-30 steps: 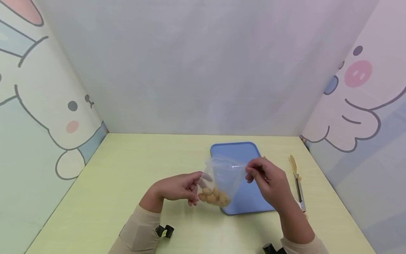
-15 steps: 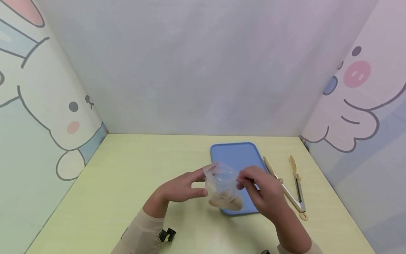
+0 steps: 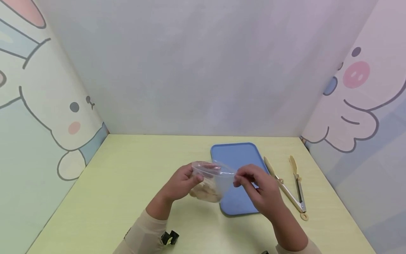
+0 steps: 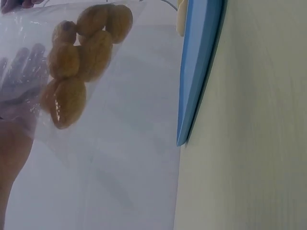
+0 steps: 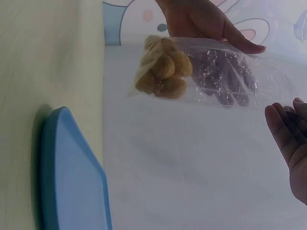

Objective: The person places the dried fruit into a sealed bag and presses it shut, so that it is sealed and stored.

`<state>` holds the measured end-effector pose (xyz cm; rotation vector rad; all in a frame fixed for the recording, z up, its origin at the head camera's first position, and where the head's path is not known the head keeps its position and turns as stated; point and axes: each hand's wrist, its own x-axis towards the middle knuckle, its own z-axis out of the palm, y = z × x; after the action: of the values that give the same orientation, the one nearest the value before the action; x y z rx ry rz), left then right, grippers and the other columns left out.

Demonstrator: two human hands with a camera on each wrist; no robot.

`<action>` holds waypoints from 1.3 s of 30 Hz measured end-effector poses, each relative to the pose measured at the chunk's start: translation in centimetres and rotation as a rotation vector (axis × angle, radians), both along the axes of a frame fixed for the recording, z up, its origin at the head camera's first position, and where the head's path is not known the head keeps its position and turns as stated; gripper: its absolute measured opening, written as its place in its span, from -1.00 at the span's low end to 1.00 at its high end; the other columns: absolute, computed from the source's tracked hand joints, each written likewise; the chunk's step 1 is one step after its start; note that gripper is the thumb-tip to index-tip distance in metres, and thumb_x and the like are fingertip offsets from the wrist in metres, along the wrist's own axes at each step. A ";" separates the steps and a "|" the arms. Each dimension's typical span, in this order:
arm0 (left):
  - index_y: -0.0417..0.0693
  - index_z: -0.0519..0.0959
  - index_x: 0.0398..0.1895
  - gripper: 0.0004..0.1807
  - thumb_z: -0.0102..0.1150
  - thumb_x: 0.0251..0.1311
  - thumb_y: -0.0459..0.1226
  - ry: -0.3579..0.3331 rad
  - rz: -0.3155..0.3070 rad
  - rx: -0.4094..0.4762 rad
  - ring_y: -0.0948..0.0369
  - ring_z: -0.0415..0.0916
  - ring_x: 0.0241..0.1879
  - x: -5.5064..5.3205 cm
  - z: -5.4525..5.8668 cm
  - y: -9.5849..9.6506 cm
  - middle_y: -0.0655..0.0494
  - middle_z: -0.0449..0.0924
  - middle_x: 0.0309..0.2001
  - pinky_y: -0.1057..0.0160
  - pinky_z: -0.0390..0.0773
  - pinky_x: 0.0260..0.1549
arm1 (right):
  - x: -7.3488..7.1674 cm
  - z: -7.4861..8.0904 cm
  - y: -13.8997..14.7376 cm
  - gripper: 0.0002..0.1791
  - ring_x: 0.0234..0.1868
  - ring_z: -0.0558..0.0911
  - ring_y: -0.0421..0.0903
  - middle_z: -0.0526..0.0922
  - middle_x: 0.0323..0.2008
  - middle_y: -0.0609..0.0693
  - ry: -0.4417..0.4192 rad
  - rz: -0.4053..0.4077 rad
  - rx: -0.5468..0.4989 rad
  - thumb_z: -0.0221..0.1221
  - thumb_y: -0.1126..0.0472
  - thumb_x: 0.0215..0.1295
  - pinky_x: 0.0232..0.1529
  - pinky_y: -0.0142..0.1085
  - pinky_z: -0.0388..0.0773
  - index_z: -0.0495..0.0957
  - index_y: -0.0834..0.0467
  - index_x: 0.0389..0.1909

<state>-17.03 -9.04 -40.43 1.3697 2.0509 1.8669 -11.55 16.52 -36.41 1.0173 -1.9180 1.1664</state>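
Note:
A clear plastic bag (image 3: 226, 183) hangs above the table, with several brown, rounded oval pieces (image 4: 67, 100) gathered at its bottom. My right hand (image 3: 258, 188) pinches the bag's upper right corner between thumb and fingertips. My left hand (image 3: 182, 181) lies against the bag's left side, thumb on the near side. Through the film, the right wrist view shows the left fingers (image 5: 225, 79) behind the bag, fairly straight, with the thumb sticking out past its edge. The bag's upper edge stretches between both hands, and whether its mouth is parted is hard to tell.
A blue tray (image 3: 238, 153) lies on the pale yellow table (image 3: 142, 162), partly behind the bag and right hand. Metal tongs (image 3: 290, 192) with yellowish tips lie spread to its right. Cartoon-printed walls stand at left and right, with a grey backdrop behind.
The left hand has moved from beside the bag onto its left side. The bag's lower part has swung left. The right hand has shifted slightly left and down, still pinching the corner.

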 end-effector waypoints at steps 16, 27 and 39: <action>-0.26 0.58 0.05 -0.57 -0.38 0.49 -0.47 -0.117 -0.104 0.669 0.02 0.72 -0.14 0.6 2.1 -0.2 -0.09 0.70 -0.02 0.01 0.62 -0.09 | 0.1 -2.5 -1.1 -0.24 -0.10 0.65 -0.26 0.64 -0.10 -0.31 -0.663 -0.161 0.591 0.16 -0.45 0.13 -0.17 -0.26 0.57 0.36 -0.08 0.22; -0.24 0.57 0.03 -0.55 -0.43 0.51 -0.47 -0.083 -0.118 0.706 0.02 0.69 -0.06 1.1 2.5 0.0 -0.08 0.69 -0.01 0.01 0.62 -0.08 | 0.5 -3.2 -1.8 -0.87 -0.44 0.60 -0.43 0.67 -0.45 -0.37 -0.673 0.038 0.528 0.14 -0.07 0.38 -0.35 -0.42 0.53 0.49 -0.15 -0.31; -0.20 0.55 0.06 -0.57 -0.44 0.55 -0.38 -0.125 -0.036 0.597 0.10 0.69 -0.06 1.3 2.5 -0.1 0.01 0.71 -0.04 0.05 0.62 -0.10 | -0.5 -3.4 -1.5 -0.85 -0.45 0.69 -0.26 0.70 -0.44 -0.19 -0.848 0.132 0.532 0.15 0.07 0.41 -0.38 -0.38 0.59 0.60 0.00 -0.34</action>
<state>-15.72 -9.13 -37.90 1.3155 1.4506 2.5967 -12.06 14.98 -39.82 1.0003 -2.9838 1.3181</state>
